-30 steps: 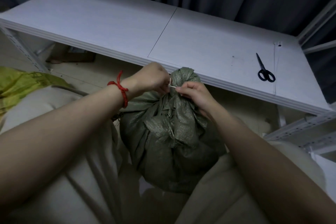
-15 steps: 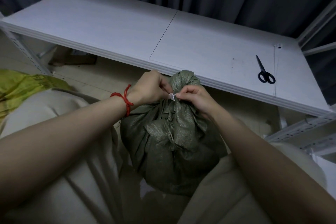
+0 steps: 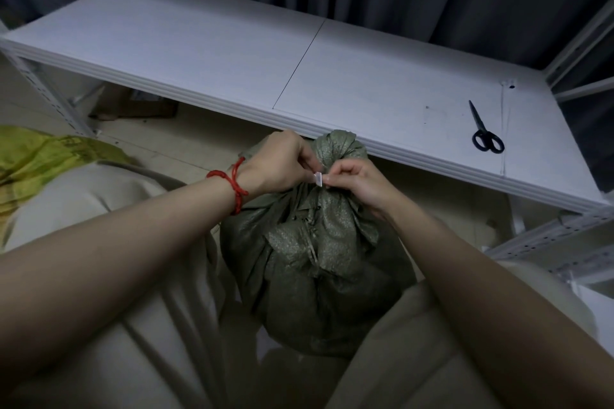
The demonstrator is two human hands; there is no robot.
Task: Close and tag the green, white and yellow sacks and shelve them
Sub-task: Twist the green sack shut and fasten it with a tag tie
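Observation:
A full green sack (image 3: 319, 262) stands on the floor between my knees, its mouth gathered into a bunched neck (image 3: 340, 149). My left hand (image 3: 282, 163), with a red cord on the wrist, and my right hand (image 3: 357, 181) meet at the neck and both pinch a small white tag (image 3: 318, 179) between fingertips. A yellow sack (image 3: 36, 159) lies at the far left, partly hidden by my left knee. No white sack is in sight.
A white shelf board (image 3: 232, 53) runs across in front of me, just beyond the sack, with black scissors (image 3: 485, 133) lying near its right end. Metal shelf uprights (image 3: 545, 236) stand at right and left. Dark curtains hang behind.
Both hands have stayed at the sack's neck, shifting slightly while working the white tag. The tag now shows more plainly between the fingertips.

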